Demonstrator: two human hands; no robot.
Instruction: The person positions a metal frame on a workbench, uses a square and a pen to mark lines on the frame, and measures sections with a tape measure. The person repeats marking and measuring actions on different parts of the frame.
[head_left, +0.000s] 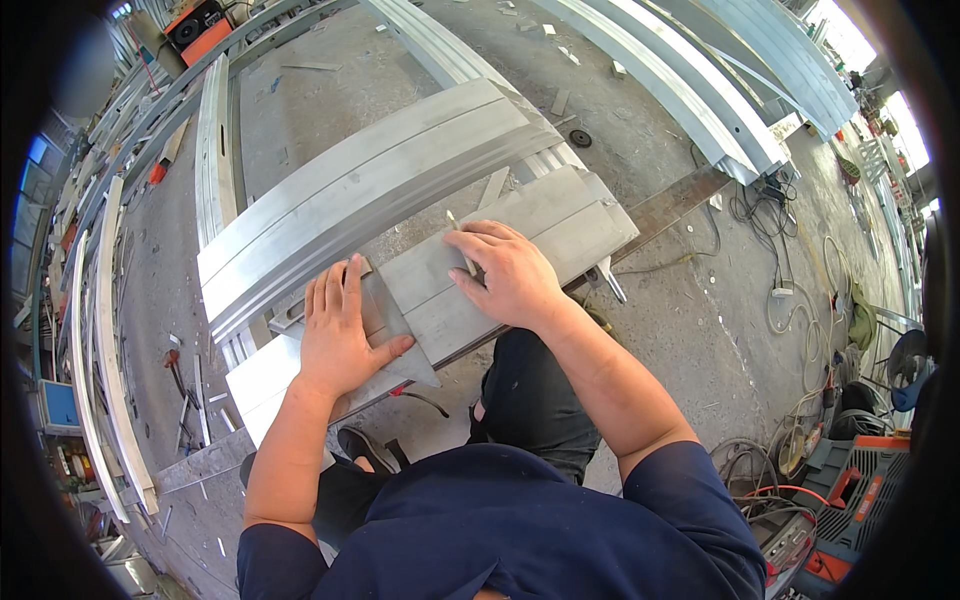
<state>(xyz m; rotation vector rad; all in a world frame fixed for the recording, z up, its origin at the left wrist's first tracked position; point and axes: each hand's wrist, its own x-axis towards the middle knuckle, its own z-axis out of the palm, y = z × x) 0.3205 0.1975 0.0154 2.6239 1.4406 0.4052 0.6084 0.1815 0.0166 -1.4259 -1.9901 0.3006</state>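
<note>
A long grey metal profile [520, 237] lies across my lap area, with a groove along its length. My left hand [337, 335] rests flat on its left part, fingers stretched forward and thumb out to the right. Under and beside that hand is a thin grey triangular plate [397, 322], like a set square, its straight edge crossing the profile. My right hand [510, 272] leans on the profile right of the plate, fingers curled round a slim pencil-like stick [452, 218]. Its lower part is partly hidden by the fingers.
A second wide metal profile [350, 190] lies just beyond, on metal beams [215, 150]. More long profiles [660, 85] stretch at the far right. Cables [770, 225] and a grey-orange tool case [865, 500] lie on the right; scraps and a red-handled tool [172, 360] on the left.
</note>
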